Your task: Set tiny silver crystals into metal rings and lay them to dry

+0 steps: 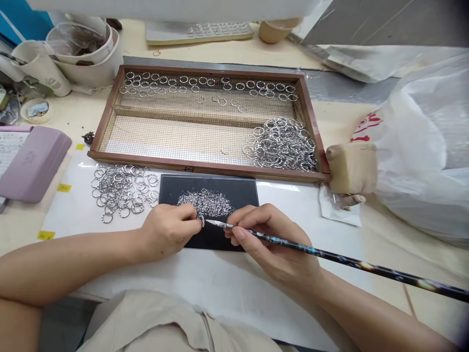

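Observation:
My left hand (169,229) pinches a small silver ring (201,219) over the near left part of a black tray (234,242). Between the fingers of my right hand (278,242) is a long dark patterned pen (330,254), its pale pointed tip close to the ring; whether they touch cannot be made out. Tiny shiny beads (207,202) lie spread on the black tray beyond both hands. Left of the tray, a loose pile of silver rings (122,189) rests on white paper (76,205).
Behind the tray is a wooden mesh frame (208,167) with rows of rings and a heaped ring pile (282,146). A pink case (40,161) and white cups (44,68) stand left. To the right are a beige block (353,168) and a plastic bag (421,142).

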Demonstrator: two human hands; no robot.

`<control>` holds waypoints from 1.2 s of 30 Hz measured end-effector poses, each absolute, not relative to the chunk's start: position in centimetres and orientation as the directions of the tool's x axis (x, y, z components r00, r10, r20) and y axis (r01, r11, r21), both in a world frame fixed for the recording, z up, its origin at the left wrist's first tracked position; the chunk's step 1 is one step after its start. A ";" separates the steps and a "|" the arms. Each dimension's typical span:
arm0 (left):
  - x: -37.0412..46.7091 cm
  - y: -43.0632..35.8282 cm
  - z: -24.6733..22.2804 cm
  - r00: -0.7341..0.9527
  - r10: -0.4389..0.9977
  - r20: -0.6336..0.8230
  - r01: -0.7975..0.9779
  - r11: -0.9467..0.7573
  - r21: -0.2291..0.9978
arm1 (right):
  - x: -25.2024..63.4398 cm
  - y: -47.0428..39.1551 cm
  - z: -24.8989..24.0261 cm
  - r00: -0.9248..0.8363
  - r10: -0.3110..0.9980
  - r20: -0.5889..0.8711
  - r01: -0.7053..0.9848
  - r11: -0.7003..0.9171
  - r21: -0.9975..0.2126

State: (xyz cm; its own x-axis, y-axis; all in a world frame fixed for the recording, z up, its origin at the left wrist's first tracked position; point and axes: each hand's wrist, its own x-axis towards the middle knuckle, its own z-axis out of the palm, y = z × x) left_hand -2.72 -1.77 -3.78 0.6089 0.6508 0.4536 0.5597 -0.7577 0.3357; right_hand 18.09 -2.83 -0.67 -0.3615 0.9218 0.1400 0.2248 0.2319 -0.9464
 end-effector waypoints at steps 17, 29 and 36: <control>-2.7 -1.8 -3.8 0.607 0.656 0.449 0.563 -0.753 0.340 | 18.0 -2.8 -0.9 -0.350 0.925 0.146 0.245 0.241 -0.939; -2.7 -1.8 -4.0 0.606 0.647 0.462 0.559 -0.760 0.332 | 18.0 -2.7 -0.8 -0.371 0.918 0.144 0.233 0.242 -0.942; -2.7 -1.7 -4.0 0.605 0.646 0.465 0.552 -0.761 0.339 | 18.1 -2.7 -1.0 -0.377 0.915 0.143 0.236 0.244 -0.941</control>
